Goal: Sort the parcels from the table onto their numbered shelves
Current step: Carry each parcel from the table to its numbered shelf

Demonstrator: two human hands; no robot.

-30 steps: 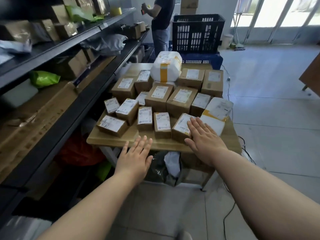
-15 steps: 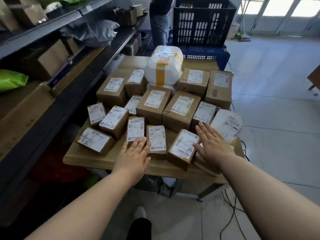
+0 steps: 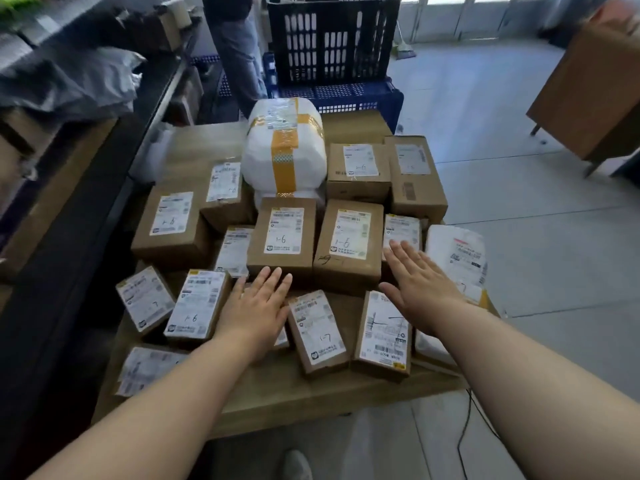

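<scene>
**sorting barely begun: both hands flat and empty over a crowded table**

the left hand (image 3: 258,306) lies flat with its fingers straight and together, holding nothing. it covers a small parcel that is mostly hidden under the palm, and its fingertips reach the near edge of a brown box marked 1-6 (image 3: 282,237). whether it presses down or only hovers, i cannot tell. the right hand (image 3: 420,287) is flat too and grips nothing, its fingertips over a small labelled box (image 3: 401,233).

between the hands lie a small box marked 1-7 (image 3: 317,330) and, beyond it, a second 1-6 box (image 3: 348,244). a white mailer (image 3: 455,251) sits just right of the right hand. farther ahead a white bundle with yellow tape (image 3: 285,147) tops the pile.

the table (image 3: 311,403) is packed with parcels, so by my reading nearly all the sorting is left. the shelves (image 3: 86,188) run well to the left of the left hand and hold some boxes and bags, but their numbers are unreadable.
</scene>
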